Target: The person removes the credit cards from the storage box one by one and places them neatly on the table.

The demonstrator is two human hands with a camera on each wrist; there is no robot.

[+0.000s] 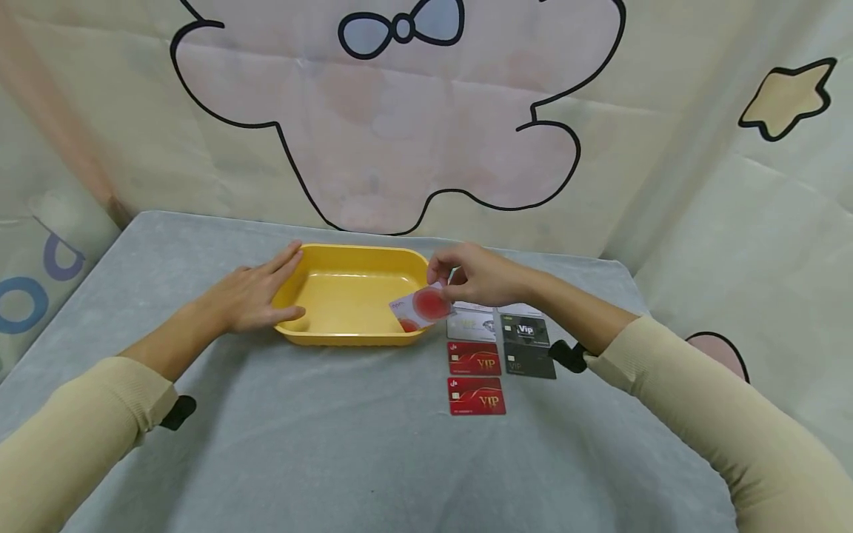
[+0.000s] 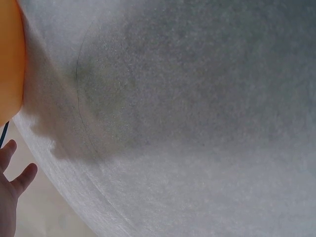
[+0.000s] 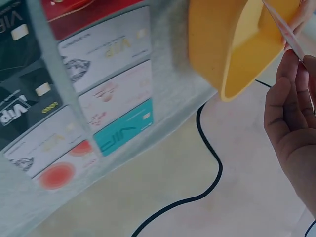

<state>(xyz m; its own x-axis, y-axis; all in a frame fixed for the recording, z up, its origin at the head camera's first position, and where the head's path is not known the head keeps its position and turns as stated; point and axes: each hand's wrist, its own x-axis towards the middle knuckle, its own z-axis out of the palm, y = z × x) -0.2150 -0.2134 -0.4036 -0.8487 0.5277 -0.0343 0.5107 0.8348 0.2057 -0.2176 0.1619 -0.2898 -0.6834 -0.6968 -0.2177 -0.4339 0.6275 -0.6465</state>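
Note:
A pale card with red circles (image 1: 421, 307) is pinched between the thumb and fingers of my right hand (image 1: 476, 274), over the right end of a yellow tray (image 1: 353, 340). In the right wrist view the card (image 3: 282, 27) appears nearly edge-on above the tray's rim (image 3: 226, 89), gripped by the right hand (image 3: 296, 118). My left hand (image 1: 256, 294) rests at the tray's left end with its fingers spread. Only part of the left hand (image 2: 10, 190) shows in the left wrist view.
Right of the tray, cards lie in two columns: red VIP cards (image 1: 476, 396), dark cards (image 1: 530, 362), and a silver card (image 1: 470, 326). The right wrist view also shows a teal card (image 3: 124, 127) and a white card with red circles (image 3: 58, 175). A grey cloth (image 1: 333, 444) covers the table.

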